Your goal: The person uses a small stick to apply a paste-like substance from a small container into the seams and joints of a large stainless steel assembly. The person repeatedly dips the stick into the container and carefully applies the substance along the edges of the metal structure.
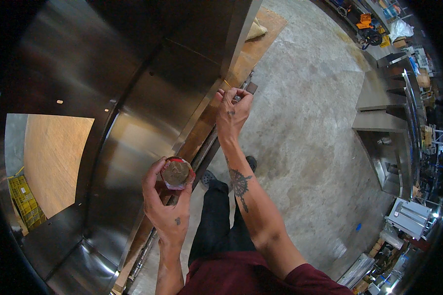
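Note:
My left hand point(166, 209) grips a small round tin point(175, 173) with red on its side; its brownish, scuffed round face is turned up toward me. Farther off, the fingers of my right hand point(233, 113) are pinched together beside the edge of a large stainless steel cabinet point(155, 105). A thin yellow sliver point(227, 83) shows at those fingertips, too small to name. Whatever sits inside the pinch is mostly hidden by the fingers. Both hands are over the cabinet's near edge.
Under the cabinet edge run a wooden board point(253, 59) and a dark metal bar point(205, 147). A rectangular opening at left shows a yellow crate point(27, 199). Across the concrete floor point(300, 128) stand steel units point(381, 118) and cluttered shelving. My feet are just below my hands.

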`<state>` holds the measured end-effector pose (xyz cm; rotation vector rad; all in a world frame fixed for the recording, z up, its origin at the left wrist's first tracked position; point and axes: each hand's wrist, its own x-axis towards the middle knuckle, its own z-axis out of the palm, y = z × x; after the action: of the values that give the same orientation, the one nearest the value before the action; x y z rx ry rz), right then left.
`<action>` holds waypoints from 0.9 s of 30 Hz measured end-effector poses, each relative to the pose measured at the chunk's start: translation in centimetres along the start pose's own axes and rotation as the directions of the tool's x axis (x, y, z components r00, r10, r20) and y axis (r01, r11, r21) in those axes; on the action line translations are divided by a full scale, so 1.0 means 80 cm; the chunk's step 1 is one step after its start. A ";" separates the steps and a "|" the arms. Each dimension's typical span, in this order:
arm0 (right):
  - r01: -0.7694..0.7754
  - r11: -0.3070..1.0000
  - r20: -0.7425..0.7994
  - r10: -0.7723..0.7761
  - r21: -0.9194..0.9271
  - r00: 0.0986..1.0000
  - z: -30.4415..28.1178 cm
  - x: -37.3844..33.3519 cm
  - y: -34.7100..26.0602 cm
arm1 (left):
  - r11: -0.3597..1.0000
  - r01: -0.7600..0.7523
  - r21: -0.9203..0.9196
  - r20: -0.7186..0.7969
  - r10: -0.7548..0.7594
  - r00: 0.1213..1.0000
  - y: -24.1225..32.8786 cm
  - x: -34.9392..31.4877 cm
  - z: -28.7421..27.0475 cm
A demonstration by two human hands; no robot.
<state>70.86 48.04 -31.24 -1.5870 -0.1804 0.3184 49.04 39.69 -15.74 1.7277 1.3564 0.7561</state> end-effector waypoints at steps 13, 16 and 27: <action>-0.035 0.997 -0.001 0.035 0.075 0.999 0.000 -0.003 -0.006 | 0.998 -0.053 0.034 -0.012 0.053 0.999 -0.007 0.000 0.003; -0.085 0.989 0.004 0.085 0.120 0.996 -0.001 -0.003 -0.011 | 0.999 -0.032 0.011 -0.005 0.032 0.999 -0.003 0.001 0.002; -0.007 1.000 -0.005 0.008 0.021 1.000 -0.001 -0.003 -0.004 | 0.996 -0.080 0.047 0.004 0.080 0.997 -0.006 0.002 0.002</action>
<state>70.67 47.92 -30.93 -1.5683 -0.1672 0.3214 49.02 39.86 -16.24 1.8287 1.3191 0.7718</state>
